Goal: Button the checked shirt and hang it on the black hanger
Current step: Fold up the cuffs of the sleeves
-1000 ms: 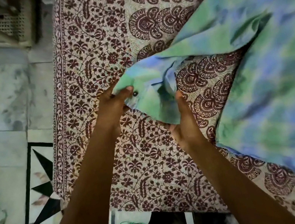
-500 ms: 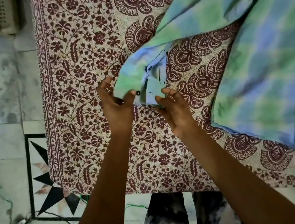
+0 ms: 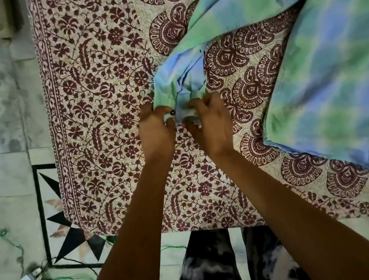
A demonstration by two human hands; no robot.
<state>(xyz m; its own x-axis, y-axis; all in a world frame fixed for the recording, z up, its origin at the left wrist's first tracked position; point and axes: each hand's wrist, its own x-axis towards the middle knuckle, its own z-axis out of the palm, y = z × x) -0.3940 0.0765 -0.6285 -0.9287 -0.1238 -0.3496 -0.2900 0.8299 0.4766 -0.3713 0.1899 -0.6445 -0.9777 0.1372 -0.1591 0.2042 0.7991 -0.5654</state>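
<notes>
Between both hands — sleeve apparently running up-right.

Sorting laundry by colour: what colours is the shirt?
Soft green and blue checks on the cotton shirt, clearest in the head view.

The green-and-blue checked shirt lies spread on the bed, one sleeve stretched out, its cuff bunched, a dark button showing.

shirt on bedspread, right | hands at sleeve cuff, centre
</notes>
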